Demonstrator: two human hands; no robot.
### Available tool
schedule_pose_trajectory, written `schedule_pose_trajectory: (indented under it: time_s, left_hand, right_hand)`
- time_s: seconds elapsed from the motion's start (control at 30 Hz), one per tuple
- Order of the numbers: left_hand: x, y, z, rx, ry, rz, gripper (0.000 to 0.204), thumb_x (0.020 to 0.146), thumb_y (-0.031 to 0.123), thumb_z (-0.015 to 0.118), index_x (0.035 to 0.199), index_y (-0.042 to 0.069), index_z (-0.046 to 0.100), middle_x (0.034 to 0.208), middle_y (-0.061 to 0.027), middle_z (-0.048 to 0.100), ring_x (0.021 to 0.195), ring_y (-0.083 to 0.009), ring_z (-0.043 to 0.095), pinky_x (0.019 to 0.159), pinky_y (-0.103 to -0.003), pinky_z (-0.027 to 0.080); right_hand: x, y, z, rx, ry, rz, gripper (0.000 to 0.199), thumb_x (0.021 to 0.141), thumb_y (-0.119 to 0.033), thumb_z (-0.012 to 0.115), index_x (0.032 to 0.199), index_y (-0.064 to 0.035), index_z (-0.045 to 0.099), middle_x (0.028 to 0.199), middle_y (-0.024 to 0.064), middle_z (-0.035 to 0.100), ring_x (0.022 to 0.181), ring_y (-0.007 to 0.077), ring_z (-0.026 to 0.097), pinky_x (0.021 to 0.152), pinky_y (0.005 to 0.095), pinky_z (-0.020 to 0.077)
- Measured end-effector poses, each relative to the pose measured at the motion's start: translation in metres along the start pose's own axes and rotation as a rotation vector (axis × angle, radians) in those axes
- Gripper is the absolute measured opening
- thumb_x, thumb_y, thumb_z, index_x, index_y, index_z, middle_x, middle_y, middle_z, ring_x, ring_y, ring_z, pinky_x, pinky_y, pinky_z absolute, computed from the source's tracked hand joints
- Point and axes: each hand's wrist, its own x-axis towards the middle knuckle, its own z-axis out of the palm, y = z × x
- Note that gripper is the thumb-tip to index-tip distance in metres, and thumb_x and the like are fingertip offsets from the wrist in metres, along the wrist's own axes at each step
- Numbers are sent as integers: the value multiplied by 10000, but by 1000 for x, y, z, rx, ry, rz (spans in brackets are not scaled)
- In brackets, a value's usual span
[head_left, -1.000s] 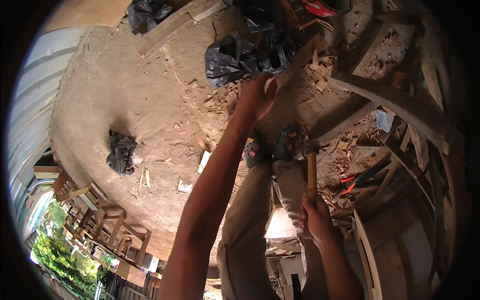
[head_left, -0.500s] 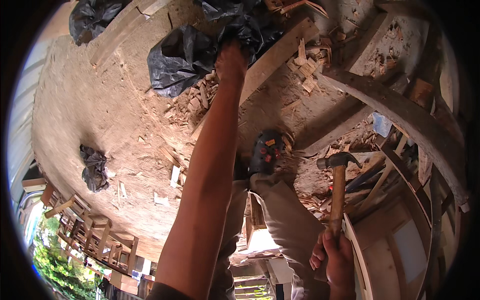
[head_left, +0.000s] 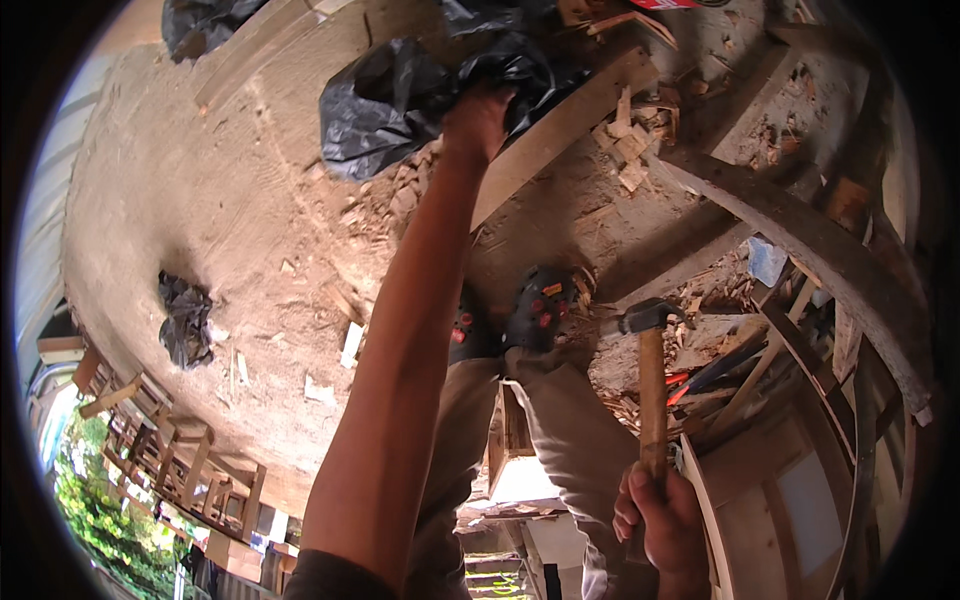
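My left arm reaches far forward, and my left hand [head_left: 478, 122] is at the crumpled black plastic bag [head_left: 375, 108]. The fingers are partly lost in the dark folds, but they look closed on the plastic. My right hand [head_left: 662, 515], low on the right, is wrapped round the wooden handle of a claw hammer [head_left: 652, 400]. The hammer stands handle-down in the picture, its dark metal head pointing away from me, beside my right leg. Right of the left hand, a straight wooden plank [head_left: 570, 130] lies at a slant on the ground.
Wood chips [head_left: 632, 145] and splinters litter the dirt ground. A long curved timber [head_left: 800, 225] crosses the right side, above leaning boards [head_left: 750, 480]. A smaller black bag [head_left: 187, 320] lies at left, near wooden frames [head_left: 185, 465]. My dark clogs [head_left: 540, 308] are in the middle.
The hammer in my right hand has shifted left, nearer my shoe. The view has moved slightly, bringing a red object in at the top. My left hand stays at the black bag.
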Motion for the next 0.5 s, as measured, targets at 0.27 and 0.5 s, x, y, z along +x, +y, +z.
schedule_pose_trajectory:
  time_s: [0.27,0.5]
  left_hand:
    - [-6,-17,-15,-140,-12,68,279,834,86,641,1109,130,657,1065,-96,651,976,-309,641,812,-382,524]
    - [1,-2,-48,-650,154,-154,212,846,211,728,954,28,717,865,-131,706,719,-198,672,654,-306,526]
  right_hand:
    - [-3,-5,4,-46,25,-22,263,999,-259,541,876,-30,501,667,8,463,562,92,464,504,263,422]
    - [0,0,7,-49,21,-47,263,1005,-270,529,867,-49,492,642,-2,453,542,83,456,494,254,408]
